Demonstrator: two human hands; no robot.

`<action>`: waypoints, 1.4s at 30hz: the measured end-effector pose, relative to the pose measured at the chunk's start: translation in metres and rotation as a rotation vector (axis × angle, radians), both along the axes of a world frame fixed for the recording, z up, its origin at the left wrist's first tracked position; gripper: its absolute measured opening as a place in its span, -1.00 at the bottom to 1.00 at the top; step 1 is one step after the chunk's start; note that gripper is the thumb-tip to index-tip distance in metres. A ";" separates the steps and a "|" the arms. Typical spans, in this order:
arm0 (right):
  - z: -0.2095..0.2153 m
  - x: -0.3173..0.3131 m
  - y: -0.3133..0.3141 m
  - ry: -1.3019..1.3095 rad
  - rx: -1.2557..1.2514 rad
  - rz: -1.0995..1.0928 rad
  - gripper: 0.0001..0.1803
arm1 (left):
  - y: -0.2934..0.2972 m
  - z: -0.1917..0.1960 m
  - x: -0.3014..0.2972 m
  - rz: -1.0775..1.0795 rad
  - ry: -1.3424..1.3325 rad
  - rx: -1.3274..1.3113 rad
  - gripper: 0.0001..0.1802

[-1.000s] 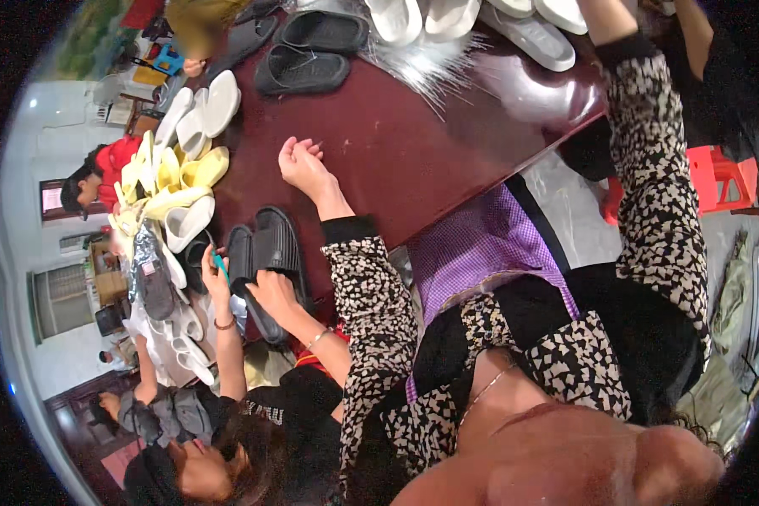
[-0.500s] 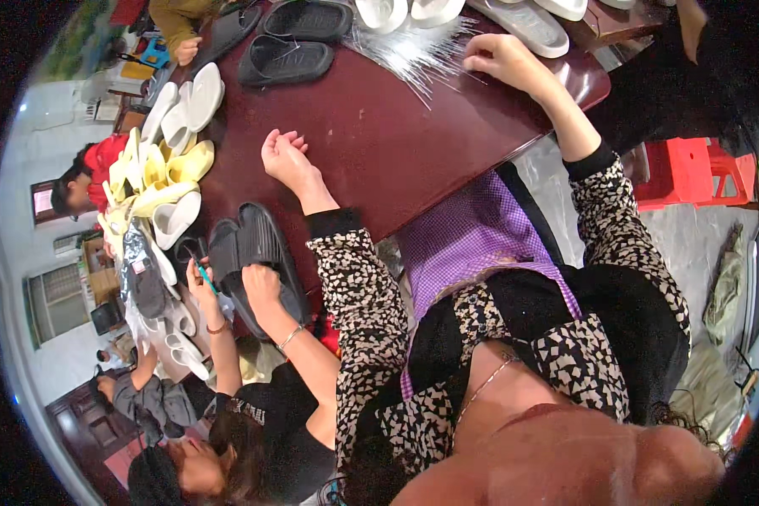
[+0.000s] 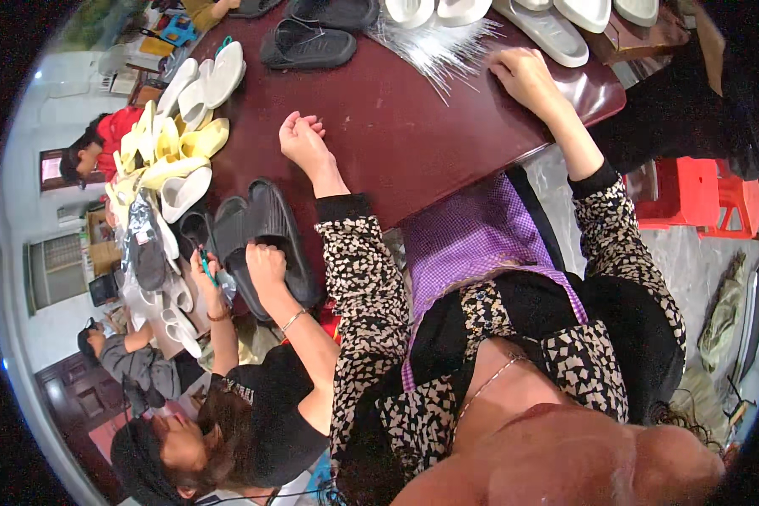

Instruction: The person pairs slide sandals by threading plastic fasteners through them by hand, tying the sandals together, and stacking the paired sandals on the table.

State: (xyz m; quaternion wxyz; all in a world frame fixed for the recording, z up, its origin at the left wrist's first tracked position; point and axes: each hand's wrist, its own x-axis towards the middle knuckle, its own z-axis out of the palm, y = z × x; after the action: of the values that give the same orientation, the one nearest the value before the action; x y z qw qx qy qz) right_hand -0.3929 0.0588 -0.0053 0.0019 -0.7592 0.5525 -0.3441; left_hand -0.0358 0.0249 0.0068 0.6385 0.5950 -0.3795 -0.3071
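So the bundle of clear strands (image 3: 437, 52) can be spotted at the top centre of the frame, spread loosely on the dark red table (image 3: 396, 139) with the thin ends fanned downward. Right beside its right edge, the right hand (image 3: 524, 78) is held low over the tabletop, back of the hand up. Its fingers are bent, tips pointed left towards the strands; whether one is actually pinched can't be told, since the fingertips are too small and partly hidden.

The left hand (image 3: 305, 139) is held left of centre, turned palm up, with the fingers half curled in a loose cup. Whether anything small is held in there can't really be made out either.

Above the strands, white slippers (image 3: 462, 8) are cut off by the top edge, and a grey slipper (image 3: 548, 35) is set near the right hand. A black slipper (image 3: 308, 46) is seen above the left hand. Lower left, a pair of black slippers (image 3: 270, 221) is touched by a co-worker's hand (image 3: 266, 268), while a teal tool (image 3: 209, 268) is held in that person's other hand. Yellow slippers (image 3: 169, 139) are piled farther left.
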 end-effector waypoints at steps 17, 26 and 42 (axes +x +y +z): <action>0.017 0.006 0.087 -0.020 0.200 -0.103 -0.92 | 0.000 -0.021 -0.016 -0.120 -0.442 -0.200 -0.84; 0.073 0.025 0.098 -0.135 0.243 -0.006 -0.93 | 0.045 0.046 -0.120 -0.626 -0.565 -0.521 -0.84; 0.086 0.031 0.117 -0.410 0.514 0.104 -0.92 | 0.061 0.049 -0.115 -0.925 -0.739 -0.473 -0.96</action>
State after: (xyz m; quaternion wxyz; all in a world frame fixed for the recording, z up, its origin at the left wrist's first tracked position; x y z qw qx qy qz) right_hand -0.3616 0.1761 0.0803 0.3219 -0.6762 0.5698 -0.3384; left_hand -0.1511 0.0854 0.0557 0.3808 0.2794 -0.8500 -0.2334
